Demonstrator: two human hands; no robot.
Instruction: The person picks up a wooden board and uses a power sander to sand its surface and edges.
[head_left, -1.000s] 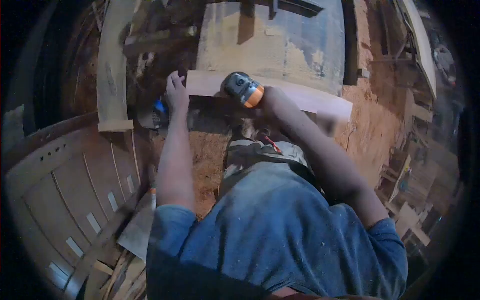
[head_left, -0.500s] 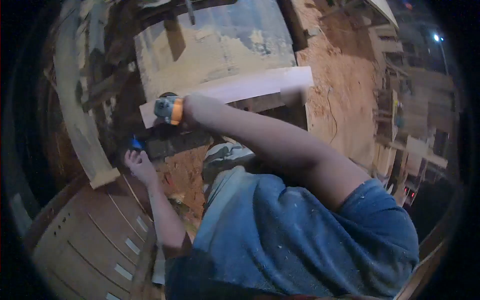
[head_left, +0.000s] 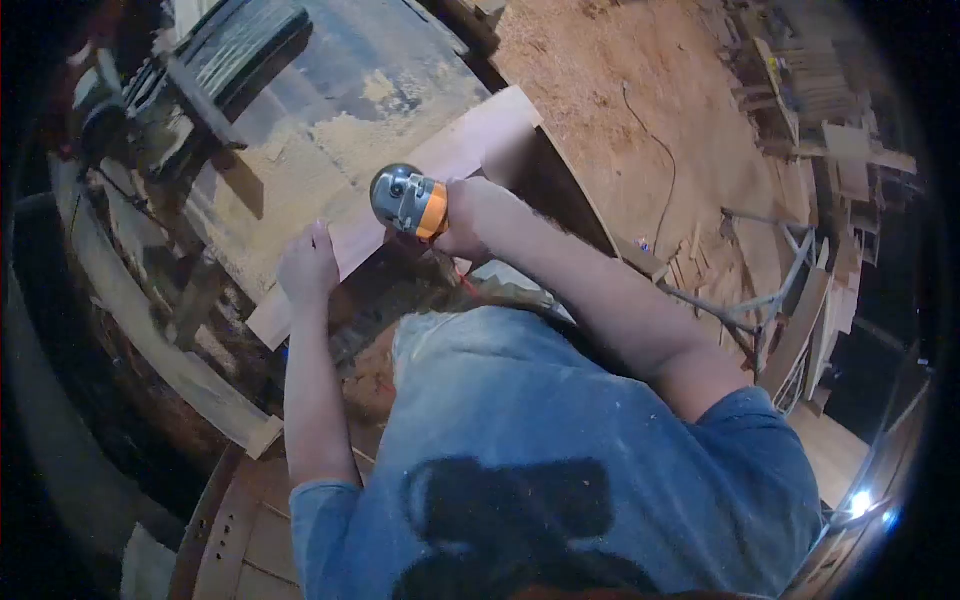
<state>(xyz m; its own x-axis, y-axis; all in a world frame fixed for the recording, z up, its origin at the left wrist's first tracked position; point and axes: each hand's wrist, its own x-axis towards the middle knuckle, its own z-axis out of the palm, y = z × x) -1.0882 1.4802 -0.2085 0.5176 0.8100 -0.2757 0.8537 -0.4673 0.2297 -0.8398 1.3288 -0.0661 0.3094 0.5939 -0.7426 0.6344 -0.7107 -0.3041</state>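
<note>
The pale board (head_left: pixel 358 238) lies on a slant along the near edge of the big table (head_left: pixel 300 165). The right hand (head_left: pixel 470 215) is wrapped around a gray and orange power tool (head_left: pixel 412 203). The tool is over the middle of the board, but I can't quite tell if its bottom touches the wood. The left hand (head_left: pixel 308 265) is at the board, closer to its left end. Its fingers are mostly close together, and I cannot tell if they grip the wood.

Yellow dust (head_left: pixel 275 165) covers the table on the far side of the board. A dark ridged thing (head_left: pixel 250 60) sits farther past the dust. Beyond the board's left end is a long plank (head_left: pixel 160 335). Out past the right end, a thin cord (head_left: pixel 672 170) lies on the reddish ground (head_left: pixel 575 75). The person's blue shirt (head_left: pixel 640 430) is on the near side of the board.
</note>
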